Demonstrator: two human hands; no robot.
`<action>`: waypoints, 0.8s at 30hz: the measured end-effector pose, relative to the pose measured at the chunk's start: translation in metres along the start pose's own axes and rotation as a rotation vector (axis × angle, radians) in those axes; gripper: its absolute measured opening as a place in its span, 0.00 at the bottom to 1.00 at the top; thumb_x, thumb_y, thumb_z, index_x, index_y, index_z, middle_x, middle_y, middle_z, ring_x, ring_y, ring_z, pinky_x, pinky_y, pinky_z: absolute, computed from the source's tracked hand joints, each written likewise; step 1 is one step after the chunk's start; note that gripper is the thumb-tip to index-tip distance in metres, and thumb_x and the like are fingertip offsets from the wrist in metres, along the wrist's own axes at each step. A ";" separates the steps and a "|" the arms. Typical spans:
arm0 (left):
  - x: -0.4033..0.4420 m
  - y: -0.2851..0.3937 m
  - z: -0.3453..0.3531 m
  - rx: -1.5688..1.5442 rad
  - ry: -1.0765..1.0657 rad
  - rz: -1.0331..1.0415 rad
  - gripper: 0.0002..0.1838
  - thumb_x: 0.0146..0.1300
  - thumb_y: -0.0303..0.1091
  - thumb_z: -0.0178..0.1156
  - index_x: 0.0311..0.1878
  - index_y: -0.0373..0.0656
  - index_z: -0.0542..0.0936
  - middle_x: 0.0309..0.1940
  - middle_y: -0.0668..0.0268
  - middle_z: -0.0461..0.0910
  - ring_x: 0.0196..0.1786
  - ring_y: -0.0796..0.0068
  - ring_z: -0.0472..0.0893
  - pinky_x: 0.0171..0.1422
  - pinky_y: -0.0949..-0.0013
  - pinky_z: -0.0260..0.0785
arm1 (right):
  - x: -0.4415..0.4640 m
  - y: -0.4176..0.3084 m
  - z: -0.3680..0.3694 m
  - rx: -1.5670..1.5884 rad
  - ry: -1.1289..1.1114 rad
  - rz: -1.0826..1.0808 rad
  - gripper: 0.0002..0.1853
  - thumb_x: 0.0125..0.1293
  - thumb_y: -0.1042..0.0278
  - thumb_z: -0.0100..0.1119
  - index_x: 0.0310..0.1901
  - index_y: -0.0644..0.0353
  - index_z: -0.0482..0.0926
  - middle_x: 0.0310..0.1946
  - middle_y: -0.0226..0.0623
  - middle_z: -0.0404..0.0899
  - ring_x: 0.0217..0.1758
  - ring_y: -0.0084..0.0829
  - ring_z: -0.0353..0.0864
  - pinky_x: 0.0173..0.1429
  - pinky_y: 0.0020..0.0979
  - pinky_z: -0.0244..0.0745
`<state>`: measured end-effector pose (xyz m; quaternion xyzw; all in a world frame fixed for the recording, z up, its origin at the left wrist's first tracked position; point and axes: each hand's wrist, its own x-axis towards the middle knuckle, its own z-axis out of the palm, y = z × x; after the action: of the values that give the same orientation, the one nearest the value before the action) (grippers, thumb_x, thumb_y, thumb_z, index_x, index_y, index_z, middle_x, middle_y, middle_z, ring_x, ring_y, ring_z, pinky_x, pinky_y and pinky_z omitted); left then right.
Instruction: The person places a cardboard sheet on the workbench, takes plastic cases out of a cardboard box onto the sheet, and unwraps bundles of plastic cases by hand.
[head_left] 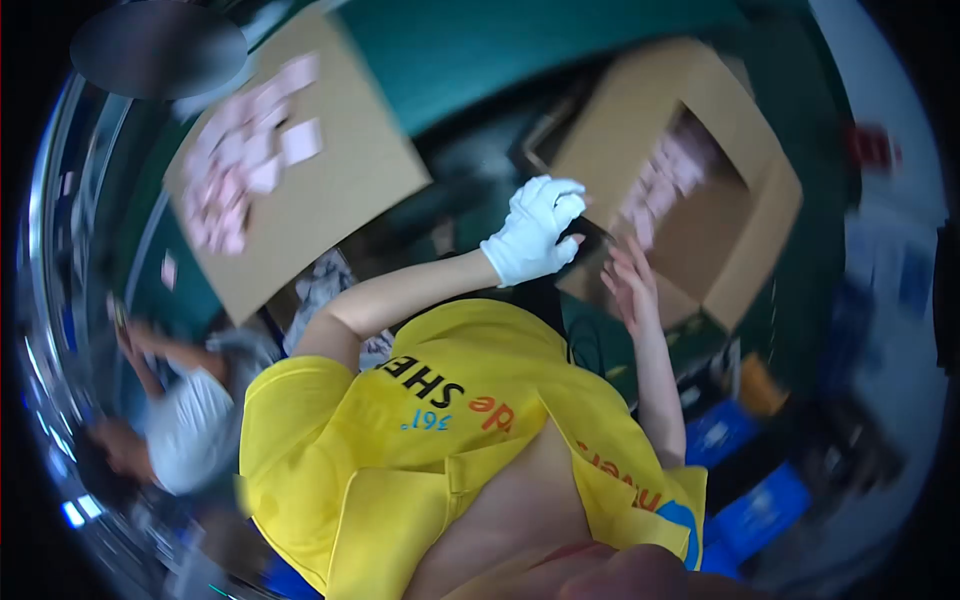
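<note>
My left hand (538,232) wears a white glove, with bare fingertips showing, and is near the close edge of the open cardboard box (720,235). Its fingers are curled toward the thumb. A small dark shape lies at the fingertips; blur hides what it is. My right hand (630,283) is bare, just right of the glove and in front of the same box. Its fingers are loosely apart, and nothing shows in them. Inside the box lie several small pale pink pieces (665,178).
At the left, a cardboard sheet (345,165) bears a heap of pink square pieces (238,165). A green table surface (480,55) runs behind. Another person (190,425) in a white top works at lower left. Blue bins (760,510) stand at lower right.
</note>
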<state>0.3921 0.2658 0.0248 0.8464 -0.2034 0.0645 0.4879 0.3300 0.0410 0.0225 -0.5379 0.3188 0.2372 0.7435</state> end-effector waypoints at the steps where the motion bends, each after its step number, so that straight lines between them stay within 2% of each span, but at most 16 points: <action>1: 0.000 0.015 0.029 -0.097 -0.178 0.061 0.22 0.42 0.30 0.63 0.46 0.41 0.73 0.44 0.55 0.73 0.47 0.52 0.71 0.52 0.57 0.64 | -0.009 0.002 -0.028 0.072 0.092 -0.015 0.31 0.61 0.70 0.54 0.66 0.56 0.56 0.56 0.37 0.68 0.52 0.27 0.72 0.58 0.31 0.67; 2: 0.005 0.027 0.058 -0.135 -0.267 0.099 0.22 0.42 0.30 0.63 0.46 0.41 0.73 0.44 0.55 0.73 0.47 0.52 0.71 0.52 0.57 0.64 | -0.010 0.005 -0.059 0.055 0.133 -0.038 0.31 0.61 0.71 0.53 0.66 0.57 0.56 0.56 0.38 0.68 0.51 0.27 0.72 0.57 0.30 0.68; 5: 0.018 0.052 0.130 -0.176 -0.805 0.130 0.19 0.43 0.29 0.60 0.42 0.41 0.75 0.36 0.55 0.76 0.40 0.52 0.75 0.46 0.58 0.68 | -0.013 0.012 -0.141 0.086 0.268 -0.060 0.30 0.61 0.71 0.52 0.65 0.58 0.56 0.56 0.39 0.69 0.51 0.27 0.73 0.54 0.27 0.69; 7: 0.039 0.045 0.187 -0.002 -0.711 0.124 0.14 0.46 0.28 0.56 0.40 0.39 0.77 0.32 0.53 0.77 0.39 0.51 0.76 0.45 0.57 0.70 | 0.003 0.016 -0.181 0.109 0.333 -0.040 0.29 0.61 0.70 0.52 0.64 0.59 0.57 0.55 0.39 0.69 0.50 0.27 0.74 0.53 0.27 0.70; 9: 0.071 0.013 0.261 0.209 -0.777 -0.268 0.15 0.49 0.30 0.53 0.41 0.39 0.77 0.36 0.51 0.78 0.40 0.51 0.77 0.45 0.57 0.70 | 0.034 0.014 -0.213 0.097 0.394 -0.086 0.29 0.62 0.70 0.51 0.65 0.58 0.56 0.57 0.41 0.67 0.55 0.31 0.70 0.57 0.33 0.69; 13: 0.111 -0.102 0.360 0.530 -0.741 -0.634 0.19 0.50 0.37 0.54 0.45 0.40 0.78 0.42 0.50 0.78 0.44 0.54 0.78 0.48 0.60 0.70 | 0.126 0.008 -0.250 0.156 0.420 0.039 0.31 0.60 0.66 0.53 0.65 0.59 0.57 0.58 0.43 0.66 0.58 0.34 0.69 0.59 0.36 0.68; 14: 0.106 -0.134 0.373 0.542 -0.741 -0.640 0.19 0.50 0.37 0.54 0.45 0.40 0.78 0.42 0.50 0.78 0.44 0.54 0.78 0.48 0.60 0.70 | 0.155 0.017 -0.260 0.014 0.464 0.073 0.34 0.58 0.62 0.56 0.65 0.61 0.56 0.58 0.44 0.66 0.59 0.38 0.68 0.60 0.37 0.66; 15: 0.102 -0.163 0.383 0.566 -0.821 -0.791 0.22 0.50 0.42 0.55 0.48 0.42 0.77 0.44 0.51 0.78 0.47 0.54 0.78 0.52 0.61 0.70 | 0.184 0.025 -0.271 -0.134 0.506 0.101 0.37 0.56 0.58 0.58 0.65 0.62 0.56 0.58 0.45 0.66 0.60 0.41 0.67 0.61 0.39 0.65; 16: 0.103 -0.182 0.392 0.582 -0.898 -0.940 0.26 0.50 0.46 0.57 0.52 0.44 0.76 0.47 0.52 0.77 0.50 0.54 0.77 0.55 0.61 0.69 | 0.214 0.035 -0.281 -0.137 0.499 0.099 0.37 0.56 0.58 0.58 0.65 0.62 0.56 0.58 0.45 0.66 0.60 0.41 0.67 0.61 0.39 0.65; 17: 0.107 -0.185 0.395 0.581 -0.895 -0.946 0.26 0.50 0.46 0.57 0.52 0.44 0.76 0.47 0.52 0.77 0.50 0.54 0.77 0.55 0.61 0.69 | 0.243 0.049 -0.289 -0.302 0.531 0.118 0.40 0.53 0.56 0.60 0.65 0.63 0.55 0.58 0.46 0.65 0.60 0.43 0.66 0.61 0.39 0.64; 19: 0.107 -0.189 0.401 0.608 -0.727 -0.745 0.29 0.49 0.49 0.59 0.54 0.43 0.74 0.50 0.52 0.75 0.53 0.56 0.75 0.57 0.62 0.68 | 0.292 0.074 -0.305 -0.630 0.590 0.164 0.46 0.48 0.52 0.64 0.65 0.64 0.54 0.58 0.49 0.64 0.61 0.47 0.65 0.63 0.40 0.63; 20: 0.109 -0.193 0.410 0.614 -0.645 -0.643 0.31 0.48 0.50 0.59 0.55 0.43 0.73 0.52 0.52 0.73 0.54 0.57 0.74 0.57 0.62 0.67 | 0.303 0.075 -0.309 -0.633 0.591 0.173 0.46 0.48 0.52 0.64 0.65 0.64 0.54 0.58 0.49 0.64 0.61 0.47 0.65 0.63 0.40 0.63; 21: 0.113 -0.197 0.421 0.608 -0.650 -0.650 0.31 0.48 0.50 0.59 0.55 0.43 0.73 0.52 0.52 0.73 0.54 0.57 0.74 0.57 0.62 0.67 | 0.314 0.076 -0.310 -0.654 0.680 0.099 0.46 0.46 0.51 0.65 0.64 0.63 0.55 0.59 0.50 0.64 0.61 0.48 0.65 0.63 0.40 0.63; 23: 0.121 -0.209 0.440 0.460 -0.516 -0.665 0.33 0.46 0.51 0.61 0.53 0.42 0.74 0.52 0.53 0.73 0.54 0.57 0.74 0.58 0.63 0.67 | 0.332 0.072 -0.305 -0.697 0.852 -0.054 0.48 0.42 0.49 0.67 0.63 0.63 0.57 0.59 0.53 0.63 0.61 0.49 0.65 0.62 0.40 0.62; 24: 0.123 -0.214 0.448 0.386 -0.446 -0.674 0.33 0.44 0.52 0.62 0.52 0.41 0.74 0.52 0.54 0.73 0.54 0.58 0.73 0.58 0.63 0.66 | 0.340 0.069 -0.302 -0.709 0.848 -0.048 0.48 0.42 0.49 0.67 0.63 0.63 0.57 0.59 0.53 0.63 0.61 0.49 0.65 0.62 0.40 0.62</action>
<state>0.5507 -0.0561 -0.3394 0.9342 -0.0006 -0.2454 0.2591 0.4491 -0.2213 -0.3361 -0.8107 0.4786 0.0758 0.3286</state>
